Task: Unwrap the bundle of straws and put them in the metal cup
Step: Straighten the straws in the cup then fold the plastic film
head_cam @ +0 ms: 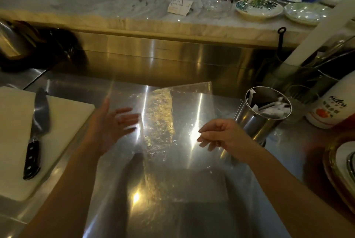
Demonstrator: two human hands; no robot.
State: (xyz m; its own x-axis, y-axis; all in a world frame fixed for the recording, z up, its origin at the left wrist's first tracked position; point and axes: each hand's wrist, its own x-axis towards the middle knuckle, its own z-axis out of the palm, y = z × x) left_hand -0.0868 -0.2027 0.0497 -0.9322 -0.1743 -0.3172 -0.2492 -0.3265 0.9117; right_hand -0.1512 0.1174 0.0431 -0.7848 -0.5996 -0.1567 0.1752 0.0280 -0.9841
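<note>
Two hands hover over the steel table (172, 209): left hand (113, 124) spread flat and empty, right hand (221, 136) loosely curled, apparently pinching the near edge of the clear wrap (172, 115) lying flat between them. Metal cup (263, 111) stands just right, white paper-sleeved straws (272, 110) seemingly inside already. Best now: lift the wrap clear without nudging the cup. Open room in the middle; knife (36, 128) on the cutting board (15, 141) far left, plates (342, 163) crowding the right edge.
</note>
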